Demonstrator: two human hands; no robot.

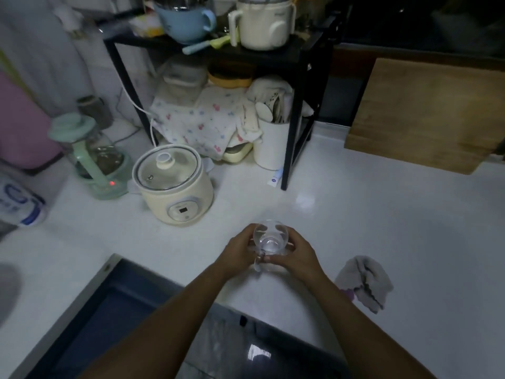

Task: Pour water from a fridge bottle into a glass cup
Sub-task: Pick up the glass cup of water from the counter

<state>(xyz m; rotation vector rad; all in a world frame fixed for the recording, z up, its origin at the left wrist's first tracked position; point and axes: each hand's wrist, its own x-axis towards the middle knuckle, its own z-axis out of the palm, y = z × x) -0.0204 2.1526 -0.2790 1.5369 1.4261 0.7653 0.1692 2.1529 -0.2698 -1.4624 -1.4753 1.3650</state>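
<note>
Left hand (240,248) and right hand (296,254) wrap the cup (269,237) from either side, near the tabletop's (382,228) front edge; it seems to hold little or no water; no bottle shows, so fetching it from the fridge likely comes next.

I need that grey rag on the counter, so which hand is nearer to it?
Right. The right hand grips the glass cup with the grey rag lying just off to its right; the left hand sits on the cup's far side.
</note>
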